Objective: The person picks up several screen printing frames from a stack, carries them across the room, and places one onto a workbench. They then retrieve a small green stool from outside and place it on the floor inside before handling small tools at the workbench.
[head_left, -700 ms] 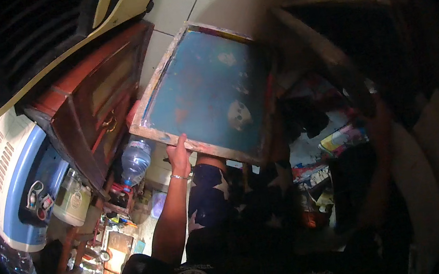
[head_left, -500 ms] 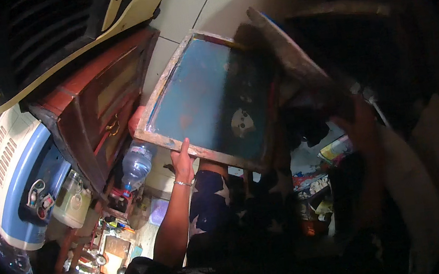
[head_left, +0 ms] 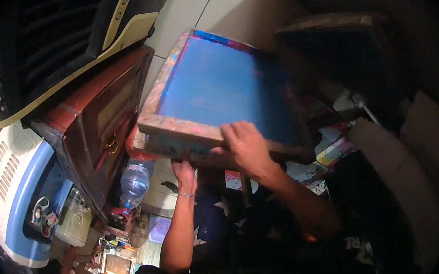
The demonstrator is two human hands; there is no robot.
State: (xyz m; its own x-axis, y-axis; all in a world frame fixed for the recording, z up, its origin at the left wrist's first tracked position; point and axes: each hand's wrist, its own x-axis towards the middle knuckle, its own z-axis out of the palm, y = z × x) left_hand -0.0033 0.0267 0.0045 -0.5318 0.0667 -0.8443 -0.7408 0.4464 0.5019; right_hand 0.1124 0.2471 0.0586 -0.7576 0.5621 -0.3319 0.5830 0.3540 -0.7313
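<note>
A wooden frame with a blue mesh screen (head_left: 215,92) leans tilted in front of me, its paint-stained lower bar toward me. My right hand (head_left: 244,142) lies over that lower bar, fingers curled onto it and reaching the mesh. My left hand (head_left: 183,170) grips the underside of the same bar from below, a thin bracelet on the wrist. Another frame's edge shows just beneath the one I hold.
A dark red wooden cabinet (head_left: 102,117) stands to the left with a large plastic water bottle (head_left: 134,180) below it. A white and blue appliance (head_left: 13,185) is at the far left. Pale floor tiles (head_left: 228,13) lie behind. Colourful printed sheets (head_left: 333,152) sit at the right.
The frame has come closer and lower, with a different blue screen now facing me. My right hand has moved onto the lower bar; earlier only the left held it.
</note>
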